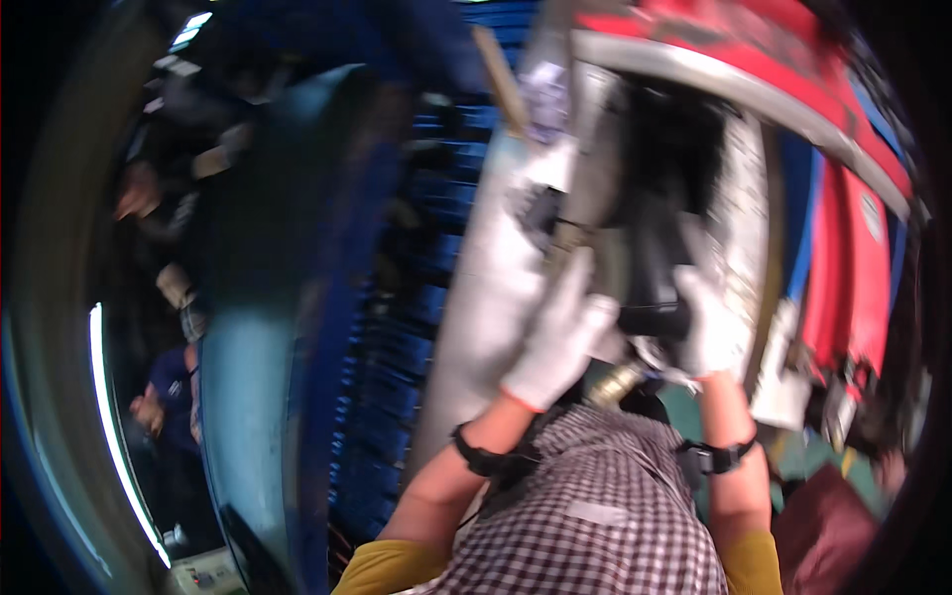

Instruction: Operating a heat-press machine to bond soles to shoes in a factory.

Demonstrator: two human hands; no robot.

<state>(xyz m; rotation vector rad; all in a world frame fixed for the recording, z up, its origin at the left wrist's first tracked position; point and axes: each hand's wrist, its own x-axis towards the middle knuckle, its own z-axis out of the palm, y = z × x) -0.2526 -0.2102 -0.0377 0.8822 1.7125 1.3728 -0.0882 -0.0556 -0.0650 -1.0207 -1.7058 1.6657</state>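
My left hand (557, 335), in a white glove, reaches forward over a light bench surface (496, 297). Its fingers point away from me, and the thumb is close to the left edge of a smooth, dark, rounded piece (656, 270). On the other side, my right hand (712, 325), also gloved in white, presses against that piece with its thumb side. Motion blur hides the kind of piece and the exact finger positions. Just below it, close to my apron, is a brass-coloured fitting (617, 385). A small dark object (541, 213) lies beyond my left hand.
Blue slatted racking (392, 367) runs along the left, beside a large teal curved panel (248, 397). A red machine body with a pale edge (714, 69) arches over the far right. Other people work at far left, one with a visible hand (147, 412).
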